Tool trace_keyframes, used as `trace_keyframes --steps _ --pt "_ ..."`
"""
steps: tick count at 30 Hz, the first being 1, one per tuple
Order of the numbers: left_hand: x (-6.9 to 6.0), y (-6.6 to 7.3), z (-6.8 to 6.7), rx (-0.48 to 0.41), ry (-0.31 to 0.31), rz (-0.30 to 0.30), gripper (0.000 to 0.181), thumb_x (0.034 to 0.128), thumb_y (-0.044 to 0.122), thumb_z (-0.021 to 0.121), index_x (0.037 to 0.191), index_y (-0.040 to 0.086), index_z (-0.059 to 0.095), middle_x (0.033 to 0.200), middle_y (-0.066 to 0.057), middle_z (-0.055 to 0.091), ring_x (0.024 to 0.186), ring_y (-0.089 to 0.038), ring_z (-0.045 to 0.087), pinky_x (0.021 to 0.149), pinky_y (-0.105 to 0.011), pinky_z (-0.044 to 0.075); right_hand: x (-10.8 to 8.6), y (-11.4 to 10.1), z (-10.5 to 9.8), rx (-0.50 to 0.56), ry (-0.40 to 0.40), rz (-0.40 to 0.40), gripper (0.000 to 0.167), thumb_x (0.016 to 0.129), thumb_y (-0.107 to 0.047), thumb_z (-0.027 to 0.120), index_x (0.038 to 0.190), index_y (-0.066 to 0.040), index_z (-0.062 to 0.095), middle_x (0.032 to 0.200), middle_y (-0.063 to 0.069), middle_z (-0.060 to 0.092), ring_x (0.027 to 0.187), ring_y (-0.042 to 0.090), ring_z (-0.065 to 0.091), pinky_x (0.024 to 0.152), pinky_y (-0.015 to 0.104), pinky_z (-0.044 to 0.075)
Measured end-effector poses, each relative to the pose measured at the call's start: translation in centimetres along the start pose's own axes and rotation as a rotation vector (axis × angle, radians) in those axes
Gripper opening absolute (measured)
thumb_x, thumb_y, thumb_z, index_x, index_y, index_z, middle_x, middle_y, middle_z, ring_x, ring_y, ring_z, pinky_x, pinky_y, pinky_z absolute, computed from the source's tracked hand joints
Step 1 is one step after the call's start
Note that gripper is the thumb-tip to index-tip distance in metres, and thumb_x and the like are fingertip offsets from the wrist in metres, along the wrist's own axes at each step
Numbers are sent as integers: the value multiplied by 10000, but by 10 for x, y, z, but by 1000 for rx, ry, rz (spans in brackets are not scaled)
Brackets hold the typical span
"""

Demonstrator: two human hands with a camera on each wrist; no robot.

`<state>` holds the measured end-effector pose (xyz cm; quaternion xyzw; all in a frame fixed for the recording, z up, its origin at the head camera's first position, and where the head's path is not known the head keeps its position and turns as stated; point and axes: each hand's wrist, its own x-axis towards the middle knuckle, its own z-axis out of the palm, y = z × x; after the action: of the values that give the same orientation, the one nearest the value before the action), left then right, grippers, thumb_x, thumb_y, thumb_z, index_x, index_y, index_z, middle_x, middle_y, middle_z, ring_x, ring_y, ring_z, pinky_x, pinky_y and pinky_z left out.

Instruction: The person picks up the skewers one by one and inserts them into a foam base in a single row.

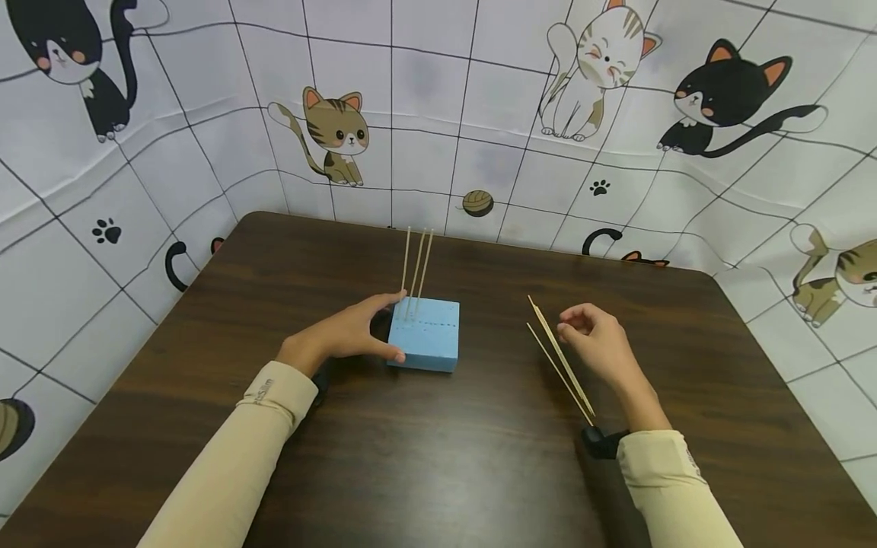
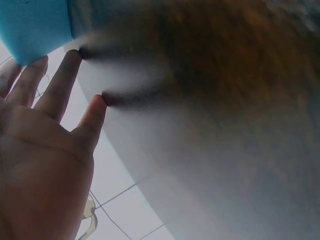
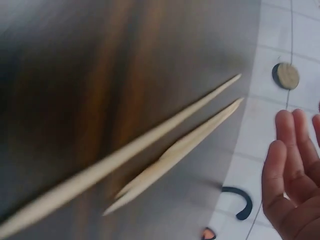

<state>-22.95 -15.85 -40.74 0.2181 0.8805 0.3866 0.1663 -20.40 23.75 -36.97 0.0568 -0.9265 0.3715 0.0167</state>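
Note:
A light-blue block with rows of small holes in its top sits on the table. Three thin wooden skewers stand upright in its left part. My left hand holds the block at its left side, thumb at the front corner and index finger at the back. In the left wrist view, two other fingertips of the left hand rest on the table beside the block. To the right, several loose skewers lie slanted. My right hand hovers just right of them, fingers loosely bent, holding nothing.
The dark brown wooden table ends at a back edge against a white gridded cloth printed with cartoon cats. A black wrist device on the right arm lies close to the skewers' near ends.

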Motion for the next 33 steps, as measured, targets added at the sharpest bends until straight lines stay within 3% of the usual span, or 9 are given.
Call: trace_keyframes --steps 7,11,22,33 --pt "-3 -1 -2 -12 10 -25 1128 731 492 857 1596 207 192 1633 -96 214 1492 -343 213 1162 -606 227 -5 18 -7 -95 -132 91 221 973 -164 628 1123 -1 635 991 137 717 840 208 672 726 326 509" --pt "-3 -1 -2 -15 18 -24 1131 727 493 859 1596 199 195 1628 -109 223 1489 -350 218 1162 -610 222 -1 19 -4 -111 -178 117 225 968 -177 627 1103 3 640 964 136 714 808 219 666 699 342 520" --pt "-1 0 2 -18 10 -17 1131 727 501 856 1594 188 200 1626 -100 235 1488 -339 225 1165 -605 221 14 19 8 -230 -198 208 236 920 -263 692 948 -29 669 912 95 658 833 257 585 744 411 487" --pt "-2 0 2 -24 9 -33 1131 723 508 857 1595 210 200 1621 -103 241 1485 -346 227 1159 -614 225 20 18 12 -256 -234 250 173 927 -176 655 896 -23 730 796 59 664 773 230 595 703 371 498"
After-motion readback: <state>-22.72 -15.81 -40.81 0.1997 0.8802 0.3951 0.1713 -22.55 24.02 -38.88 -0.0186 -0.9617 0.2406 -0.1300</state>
